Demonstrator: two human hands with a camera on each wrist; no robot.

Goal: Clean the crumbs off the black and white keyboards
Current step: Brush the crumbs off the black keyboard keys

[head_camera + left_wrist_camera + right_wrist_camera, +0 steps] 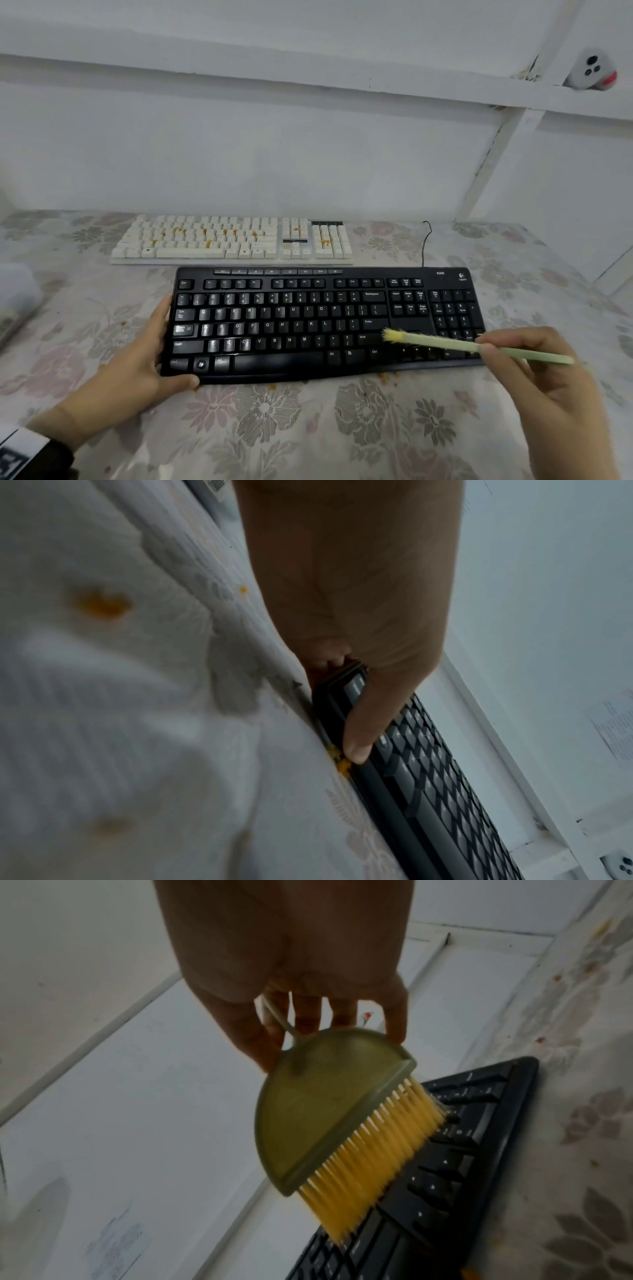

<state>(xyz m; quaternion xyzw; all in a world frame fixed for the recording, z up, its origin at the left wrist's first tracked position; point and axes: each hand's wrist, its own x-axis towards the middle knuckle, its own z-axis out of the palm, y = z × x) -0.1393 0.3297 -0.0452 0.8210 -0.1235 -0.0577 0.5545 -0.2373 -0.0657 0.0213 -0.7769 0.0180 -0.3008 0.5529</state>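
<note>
Black keyboard (325, 322) lies near on the floral cloth (308, 428); left hand (144, 356) grips its left end, thumb on the near edge. Right hand (548, 370) pinches a green brush (445, 344), yellow bristles (369, 1153) over the right-hand keys. White keyboard (233, 240), orange crumbs (209, 243) on it, lies just beyond.

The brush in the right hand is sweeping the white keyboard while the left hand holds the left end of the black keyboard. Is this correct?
Not quite. The brush in the right hand is on the black keyboard, near its right side, as the head view and right wrist view show. The white keyboard lies untouched behind, with orange crumbs on it. The left hand does hold the black keyboard's left end.
</note>
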